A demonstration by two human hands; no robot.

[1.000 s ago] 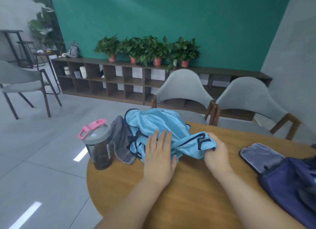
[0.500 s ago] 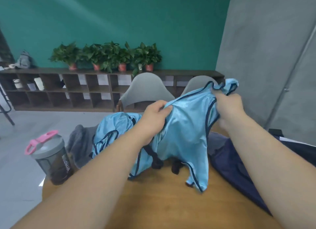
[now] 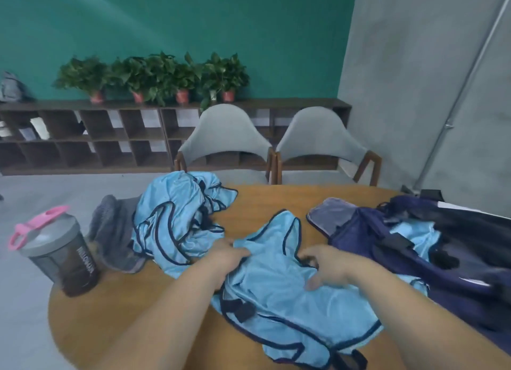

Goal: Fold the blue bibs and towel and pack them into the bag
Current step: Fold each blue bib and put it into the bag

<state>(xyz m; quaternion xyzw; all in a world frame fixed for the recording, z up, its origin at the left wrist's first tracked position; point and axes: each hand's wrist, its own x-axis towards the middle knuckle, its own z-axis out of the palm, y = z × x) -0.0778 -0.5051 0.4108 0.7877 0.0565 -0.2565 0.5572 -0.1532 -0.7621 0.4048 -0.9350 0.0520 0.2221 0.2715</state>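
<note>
Two hands on light-blue navy-trimmed satin bib [image 3: 290, 300]: left hand [image 3: 224, 259] pinching fabric, right hand [image 3: 331, 267] curling, grip unclear. Bib is lying 12-to-6; navy fabric bag [image 3: 373, 237] at 3 o'clock, nearer right.

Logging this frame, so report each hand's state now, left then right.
Left hand: closed, gripping the spread-out blue bib.
Right hand: fingers bent on the same bib; whether it grips cannot be told.

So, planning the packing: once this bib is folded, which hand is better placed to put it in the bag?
Likely the right hand: it is on the bib beside the bag; the left hand grips the opposite side.
</note>
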